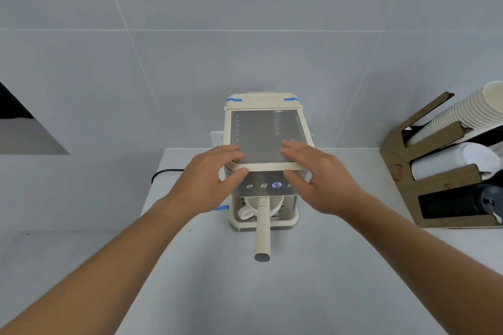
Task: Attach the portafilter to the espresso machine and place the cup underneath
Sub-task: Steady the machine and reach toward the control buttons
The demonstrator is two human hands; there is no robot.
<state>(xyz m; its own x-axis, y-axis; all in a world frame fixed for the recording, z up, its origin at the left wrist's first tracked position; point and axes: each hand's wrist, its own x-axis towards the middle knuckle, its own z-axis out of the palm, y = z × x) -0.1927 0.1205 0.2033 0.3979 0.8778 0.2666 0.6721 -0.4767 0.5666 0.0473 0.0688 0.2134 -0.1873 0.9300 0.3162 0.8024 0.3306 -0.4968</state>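
A white counter [313, 266] meets a grey tiled wall [245, 49]. One machine [265, 136], portafilter [263, 234] attached, one cup [251, 208] underneath. Left hand [211, 179] and right hand [321, 179], fingers spread, grasp nothing.

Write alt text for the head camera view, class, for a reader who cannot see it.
Two bare hands, left hand and right hand, rest open on the front top edge of a cream espresso machine. Its portafilter is attached, with a white cup underneath.
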